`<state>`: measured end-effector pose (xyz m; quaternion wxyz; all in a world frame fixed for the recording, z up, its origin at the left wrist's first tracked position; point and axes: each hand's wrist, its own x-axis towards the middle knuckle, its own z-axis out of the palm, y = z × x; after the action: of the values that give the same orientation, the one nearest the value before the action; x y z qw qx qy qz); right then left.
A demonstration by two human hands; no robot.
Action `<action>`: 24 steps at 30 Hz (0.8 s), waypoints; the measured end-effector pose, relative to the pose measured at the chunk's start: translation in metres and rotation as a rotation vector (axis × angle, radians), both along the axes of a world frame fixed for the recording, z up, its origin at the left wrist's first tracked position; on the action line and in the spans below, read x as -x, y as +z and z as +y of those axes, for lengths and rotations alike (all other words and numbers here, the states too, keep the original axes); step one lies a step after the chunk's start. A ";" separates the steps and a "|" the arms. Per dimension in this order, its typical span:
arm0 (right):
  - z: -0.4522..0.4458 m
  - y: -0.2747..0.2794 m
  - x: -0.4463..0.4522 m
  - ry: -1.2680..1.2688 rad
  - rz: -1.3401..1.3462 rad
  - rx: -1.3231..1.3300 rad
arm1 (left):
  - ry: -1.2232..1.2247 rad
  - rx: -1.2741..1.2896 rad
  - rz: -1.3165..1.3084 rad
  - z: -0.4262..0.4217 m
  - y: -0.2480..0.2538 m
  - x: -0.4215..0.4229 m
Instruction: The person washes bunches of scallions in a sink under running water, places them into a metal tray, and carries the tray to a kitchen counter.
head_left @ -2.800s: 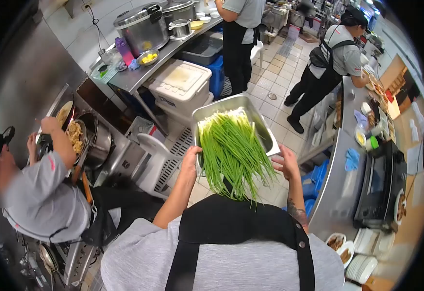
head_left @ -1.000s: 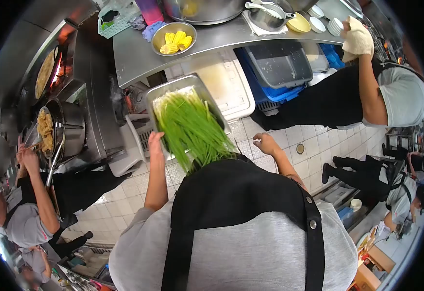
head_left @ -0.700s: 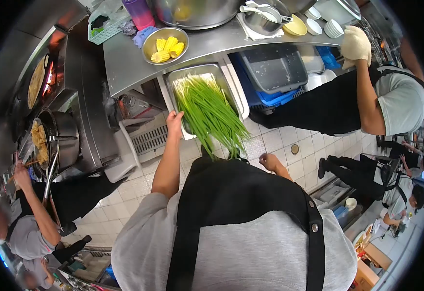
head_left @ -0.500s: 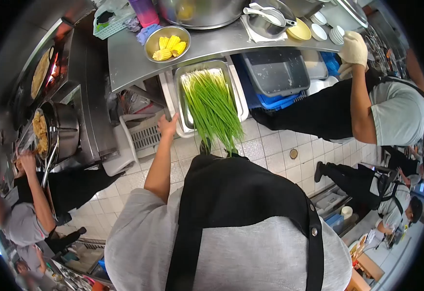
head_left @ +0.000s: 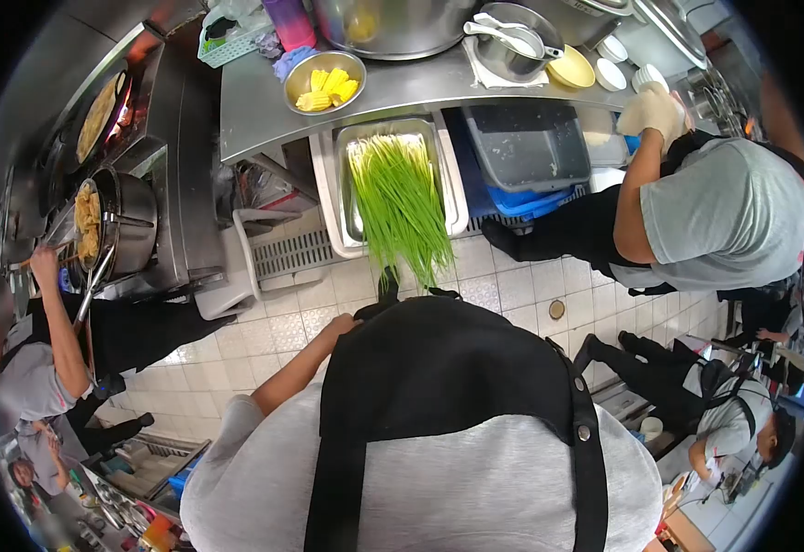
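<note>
A large bundle of long green scallions (head_left: 400,202), pale at the far ends, lies in a rectangular metal tray (head_left: 352,204). Their green tips hang over the tray's near edge. Beneath the tray is a white plastic container (head_left: 326,198), partly under the counter. My left hand (head_left: 343,324) is close to my body at the edge of the black apron (head_left: 439,377), apart from the tray. Its fingers are mostly hidden by the apron, so their pose does not show. My right hand is out of view.
On the steel counter (head_left: 402,97) stand a bowl of corn pieces (head_left: 333,86) and a big pot (head_left: 393,28). Grey and blue bins (head_left: 526,147) sit beneath it. One co-worker (head_left: 710,202) stands at right, another (head_left: 52,340) at left by a deep pot (head_left: 130,225).
My left hand has let go of the white container's left edge and drawn back toward my body. The co-worker at right has leaned in and lowered a gloved hand.
</note>
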<state>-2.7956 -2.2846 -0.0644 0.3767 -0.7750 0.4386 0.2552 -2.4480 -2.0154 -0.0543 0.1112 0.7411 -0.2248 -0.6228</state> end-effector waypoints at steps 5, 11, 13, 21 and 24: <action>-0.020 0.024 -0.023 0.081 0.055 -0.096 | -0.142 0.050 -0.568 -0.045 0.050 0.003; -0.048 0.054 -0.039 -0.033 -0.276 0.160 | -0.302 0.501 -0.571 -0.133 0.172 0.004; -0.060 0.061 -0.036 -0.048 -0.295 0.255 | -0.391 1.047 -0.241 -0.166 0.230 0.002; -0.042 0.056 -0.022 -0.093 -0.210 0.291 | -0.763 1.254 1.489 -0.177 0.424 0.056; -0.025 0.021 -0.013 -0.114 -0.192 0.181 | -0.659 1.472 1.850 -0.171 0.414 0.096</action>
<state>-2.7829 -2.3092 -0.0431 0.3595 -0.8003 0.4652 0.1177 -2.5435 -2.1860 0.3597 0.4580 -0.3117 -0.5359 -0.6371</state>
